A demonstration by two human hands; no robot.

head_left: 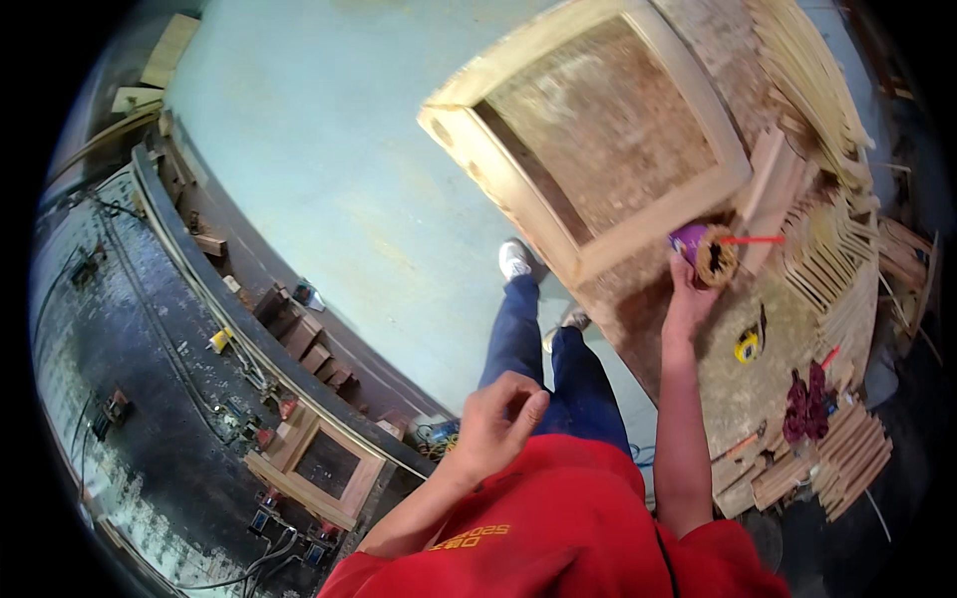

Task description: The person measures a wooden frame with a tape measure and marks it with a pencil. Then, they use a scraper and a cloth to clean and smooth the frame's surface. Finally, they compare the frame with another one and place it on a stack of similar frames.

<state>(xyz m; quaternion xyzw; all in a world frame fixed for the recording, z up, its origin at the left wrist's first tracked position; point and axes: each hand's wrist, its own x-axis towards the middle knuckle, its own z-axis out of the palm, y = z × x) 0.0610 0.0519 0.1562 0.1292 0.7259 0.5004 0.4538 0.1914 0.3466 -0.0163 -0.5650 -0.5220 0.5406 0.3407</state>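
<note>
My right hand is wrapped round a purple can with a crusted brown rim, at the near right corner of a wooden frame. A thin red stick juts out of the can's mouth. Pale and rectangular, the wooden frame lies on the worktable to my right. Close to my body, in front of the red shirt, my left hand is curled into a loose fist; nothing shows in it. A yellow tape measure rests on the table just beyond my right forearm.
Stacked wooden strips line the table's right side. Dark red gloves lie on more strips at the near right. Across the pale floor, a black bench on the left carries clamps and a small wooden frame.
</note>
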